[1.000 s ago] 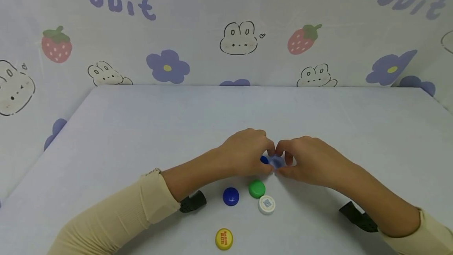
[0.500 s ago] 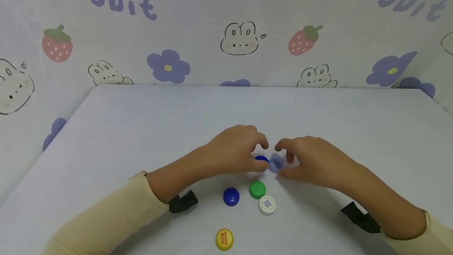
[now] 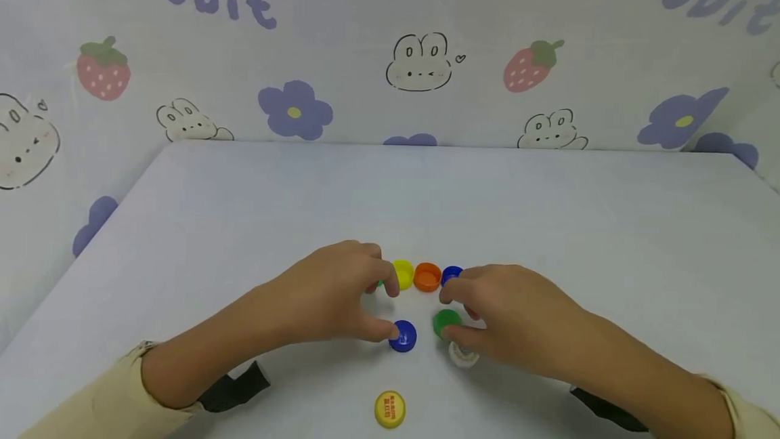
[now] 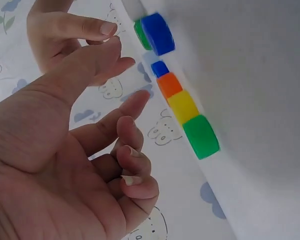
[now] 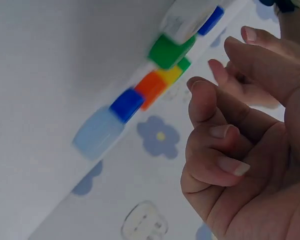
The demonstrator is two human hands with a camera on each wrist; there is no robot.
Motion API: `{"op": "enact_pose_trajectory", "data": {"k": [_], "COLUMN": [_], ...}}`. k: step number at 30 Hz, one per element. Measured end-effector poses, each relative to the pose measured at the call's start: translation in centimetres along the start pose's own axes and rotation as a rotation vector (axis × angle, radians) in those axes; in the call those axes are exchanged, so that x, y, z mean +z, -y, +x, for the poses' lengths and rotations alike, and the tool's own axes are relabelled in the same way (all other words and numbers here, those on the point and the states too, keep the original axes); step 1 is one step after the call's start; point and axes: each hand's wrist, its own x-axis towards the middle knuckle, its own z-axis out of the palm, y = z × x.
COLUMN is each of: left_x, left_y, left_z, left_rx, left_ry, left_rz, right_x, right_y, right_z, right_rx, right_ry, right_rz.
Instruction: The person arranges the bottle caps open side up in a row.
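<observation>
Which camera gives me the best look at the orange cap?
The head view: the orange cap shows whole there, hollow side up. The left wrist view shows just its outer side; the right wrist view shows the side too, but blurred.

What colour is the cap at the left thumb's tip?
The cap is dark blue; the head view shows it best.

A rabbit-printed backdrop [image 3: 353,53] rises behind the white table [image 3: 426,205].

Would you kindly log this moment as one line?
left hand: empty, near front blue bottle cap; right hand: empty, near front green bottle cap; lettered yellow bottle cap: foreground; bottle-cap row: farther back
</observation>
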Motion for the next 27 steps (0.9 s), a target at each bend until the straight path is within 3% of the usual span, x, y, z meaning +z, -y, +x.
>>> {"op": "enact_pose_trajectory", "data": {"k": [4, 10, 16, 27], "left_x": [0.4, 1.2, 2.0, 2.3], "left_y": [-0.1, -0.1, 0.1, 0.0], "left_z": [-0.7, -0.5, -0.1, 0.0], "left_rx": [0.011, 0.008, 0.006, 0.024], "left_ry": [0.019, 0.025, 0.053, 0.047], "left_rz": [-0.006, 0.007, 0.012, 0.015], "right_x": [0.6, 1.2, 1.9, 2.3], "right_y": [1.6, 3.1, 3.1, 2.9], "right_z": [0.9, 2.2, 2.5, 2.6], "right_rx": [-0.080, -0.081, -0.078, -0.069], "right_ry": [0.004, 0.027, 0.052, 0.078], "right_rz": [-0.040, -0.125, -0.147, -0.116]}}
